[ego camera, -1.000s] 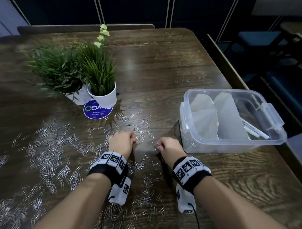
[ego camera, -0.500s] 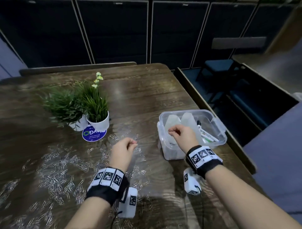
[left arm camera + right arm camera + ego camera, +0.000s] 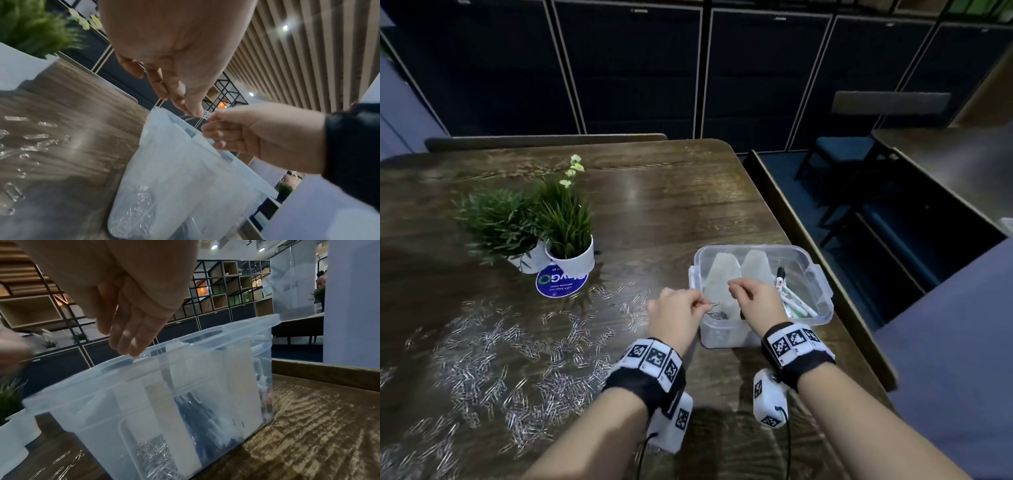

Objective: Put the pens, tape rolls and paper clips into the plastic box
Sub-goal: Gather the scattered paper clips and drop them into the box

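Observation:
The clear plastic box (image 3: 722, 337) stands near the table's right edge, with white upright pieces inside. Pens (image 3: 796, 303) lie in its right part and a heap of paper clips (image 3: 717, 315) in its near left part. My left hand (image 3: 705, 305) is at the box's left rim and pinches a few paper clips (image 3: 198, 116) between thumb and fingers. My right hand (image 3: 734, 286) hovers over the box's middle. In the right wrist view its fingers (image 3: 127, 340) hang loose above the rim and hold nothing. Through the box wall (image 3: 102, 402) the clips (image 3: 156, 452) and dark pens (image 3: 197, 417) show.
Many loose paper clips (image 3: 500, 359) are scattered over the dark wooden table to the left of the box. Two white potted plants (image 3: 571, 260) and a round blue sticker (image 3: 561, 282) stand behind them. The table's right edge (image 3: 835, 291) runs close past the box.
Both hands have risen from the clips on the table and moved right to the box, the right hand first, then the left with clips. The head view has tilted up.

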The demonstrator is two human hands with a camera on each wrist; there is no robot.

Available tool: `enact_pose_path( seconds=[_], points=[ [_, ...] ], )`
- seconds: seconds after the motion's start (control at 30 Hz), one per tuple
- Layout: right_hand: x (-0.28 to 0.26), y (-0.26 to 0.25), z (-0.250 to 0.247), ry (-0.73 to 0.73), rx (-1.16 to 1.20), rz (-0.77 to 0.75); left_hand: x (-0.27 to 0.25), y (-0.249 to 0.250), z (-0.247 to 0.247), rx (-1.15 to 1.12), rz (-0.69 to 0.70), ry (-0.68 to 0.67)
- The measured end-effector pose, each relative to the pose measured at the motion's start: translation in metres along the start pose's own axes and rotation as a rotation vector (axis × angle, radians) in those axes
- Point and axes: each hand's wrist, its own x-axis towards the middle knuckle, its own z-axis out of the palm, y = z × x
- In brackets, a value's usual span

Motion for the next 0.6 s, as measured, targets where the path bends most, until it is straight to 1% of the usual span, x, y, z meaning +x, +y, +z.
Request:
enact_pose_path(
  seconds=[0.1,0.17,0.27,0.37,0.43,0.5,0.6],
  points=[
    [-0.006,0.012,-0.009,0.007,-0.012,-0.044,0.007,0.012,0.026,0.103,0.005,-0.080],
    [-0.012,0.019,-0.014,0.002,-0.010,-0.061,0.009,0.014,0.037,0.157,0.006,-0.108],
    [-0.018,0.024,-0.021,-0.001,0.063,-0.091,0.008,0.011,0.042,0.082,0.007,-0.060],
    [-0.020,0.022,-0.020,-0.059,0.132,-0.127,0.005,0.001,0.031,-0.039,0.040,-0.004],
    [-0.018,0.014,-0.014,-0.117,0.158,-0.163,0.001,-0.014,0.019,-0.035,0.044,0.026],
    [-0.017,0.001,-0.003,-0.176,0.184,-0.209,-0.004,-0.038,0.007,0.009,-0.012,0.023],
    [-0.018,-0.023,0.021,-0.249,0.228,-0.285,-0.014,-0.080,-0.013,0.082,-0.159,-0.021]
  ],
)
